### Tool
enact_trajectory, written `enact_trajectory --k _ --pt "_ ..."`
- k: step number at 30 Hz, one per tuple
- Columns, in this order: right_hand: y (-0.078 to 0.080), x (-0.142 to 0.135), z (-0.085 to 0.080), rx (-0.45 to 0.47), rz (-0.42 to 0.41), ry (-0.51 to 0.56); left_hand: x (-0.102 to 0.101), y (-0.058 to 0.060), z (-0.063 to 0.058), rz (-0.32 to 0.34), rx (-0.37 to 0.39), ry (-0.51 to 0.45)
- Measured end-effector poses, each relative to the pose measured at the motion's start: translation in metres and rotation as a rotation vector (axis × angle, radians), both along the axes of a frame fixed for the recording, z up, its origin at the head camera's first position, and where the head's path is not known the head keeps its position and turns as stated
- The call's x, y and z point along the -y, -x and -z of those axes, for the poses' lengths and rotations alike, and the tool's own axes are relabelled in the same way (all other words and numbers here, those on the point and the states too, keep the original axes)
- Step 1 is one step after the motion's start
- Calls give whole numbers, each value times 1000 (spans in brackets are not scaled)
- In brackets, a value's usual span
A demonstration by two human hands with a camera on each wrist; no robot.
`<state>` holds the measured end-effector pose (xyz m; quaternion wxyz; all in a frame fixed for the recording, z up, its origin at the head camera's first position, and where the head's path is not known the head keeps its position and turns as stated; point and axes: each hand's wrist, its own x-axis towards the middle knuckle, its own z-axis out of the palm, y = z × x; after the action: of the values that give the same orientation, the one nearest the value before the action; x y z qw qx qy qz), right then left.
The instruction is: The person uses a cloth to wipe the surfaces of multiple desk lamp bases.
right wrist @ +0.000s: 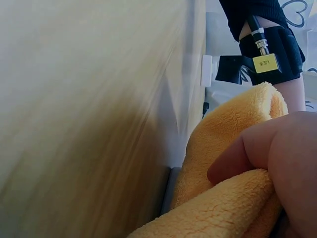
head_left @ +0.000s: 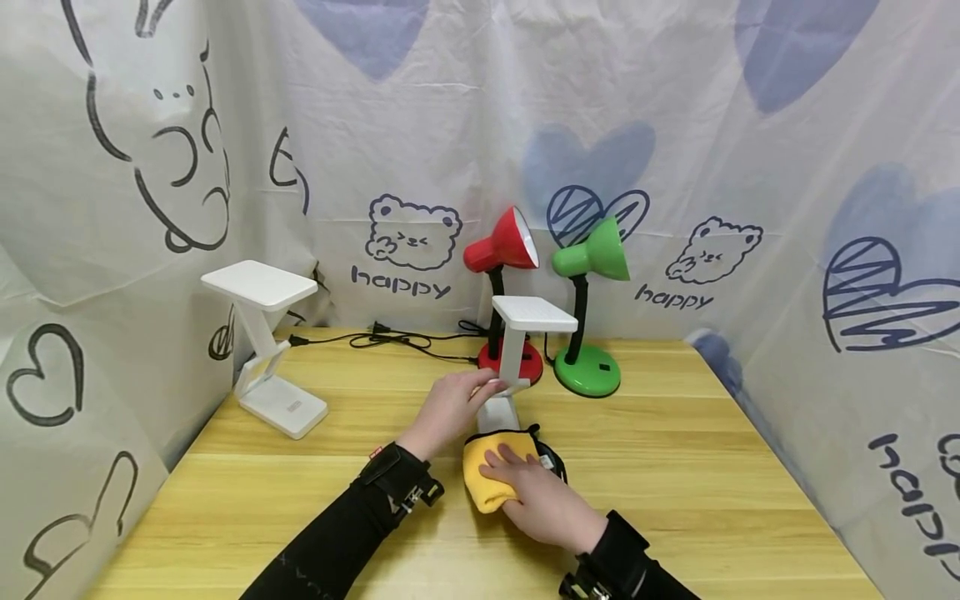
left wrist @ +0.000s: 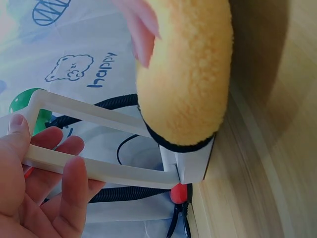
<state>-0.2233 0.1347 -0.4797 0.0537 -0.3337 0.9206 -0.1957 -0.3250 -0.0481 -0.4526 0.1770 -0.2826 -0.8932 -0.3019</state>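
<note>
A white desk lamp (head_left: 534, 313) stands mid-table, its head raised on a folding arm. My left hand (head_left: 447, 408) grips the lower part of that arm; in the left wrist view, thumb and fingers are around one bar of the white frame (left wrist: 104, 168). My right hand (head_left: 546, 502) holds a folded yellow cloth (head_left: 486, 482) with dark edging over the front of the lamp's base. In the right wrist view, the thumb presses into a fold of the fluffy cloth (right wrist: 223, 124). The cloth hides much of the base.
Another white desk lamp (head_left: 285, 404) stands at the table's left edge. Behind the middle lamp are a red lamp (head_left: 501, 243) and a green lamp (head_left: 587, 371). Black cables (head_left: 397, 338) lie along the back. A patterned curtain (head_left: 480, 150) encloses the wooden table (head_left: 675, 500).
</note>
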Motion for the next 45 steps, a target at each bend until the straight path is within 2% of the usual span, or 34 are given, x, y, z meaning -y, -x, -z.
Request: enact_trajectory --k 4,13,20,24,28,33,45 --pt "10 3 1 -18 6 -5 0 0 -1 11 -10 -8" --pt "45 7 2 -31 33 -2 1 0 0 30 -24 -12" --pt "75 13 5 -102 32 -6 1 1 0 19 -43 -17" --pt "84 14 5 -124 42 -2 1 0 0 17 -38 -18" --pt "82 13 2 -114 45 5 0 0 -1 15 -33 -15" --pt "71 11 2 -123 37 -8 0 0 -1 18 -34 -9" --pt "18 0 -2 7 24 17 0 -2 -3 11 -7 -10"
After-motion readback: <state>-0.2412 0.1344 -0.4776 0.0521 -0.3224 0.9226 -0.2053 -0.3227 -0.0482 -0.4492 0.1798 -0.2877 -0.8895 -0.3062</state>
